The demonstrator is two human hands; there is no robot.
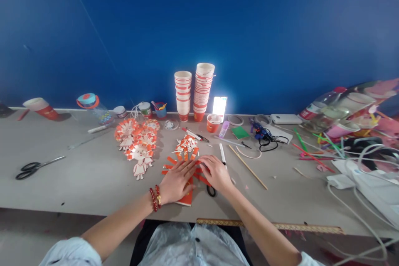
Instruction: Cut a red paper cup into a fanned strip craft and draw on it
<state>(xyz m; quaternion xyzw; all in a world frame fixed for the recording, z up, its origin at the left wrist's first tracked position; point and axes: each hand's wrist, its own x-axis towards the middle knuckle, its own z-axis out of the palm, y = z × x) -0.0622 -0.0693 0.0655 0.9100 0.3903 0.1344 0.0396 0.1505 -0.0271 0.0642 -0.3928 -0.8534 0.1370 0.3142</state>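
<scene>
A red paper cup (188, 199), cut into strips that fan outward, lies flattened on the table in front of me. My left hand (177, 181) rests flat over it with the fingers stretched forward, holding it down. Beside it, my right hand (216, 172) has its fingers bent and pinched at one of the red strips; the fingertips partly hide that strip. Just beyond sits a pile of red and white paper scraps (186, 145). Black scissor handles (211, 191) poke out below my right hand. Left of the pile lie several paper lion figures (140, 153) with orange fringes.
Two tall stacks of paper cups (183, 99) stand by the blue wall, near a lit phone (220, 106). Scissors (37, 167) lie far left. A wooden stick (247, 166), white marker (222, 153) and glue gun (260, 129) are on the right. A ruler (280, 226) lines the front edge.
</scene>
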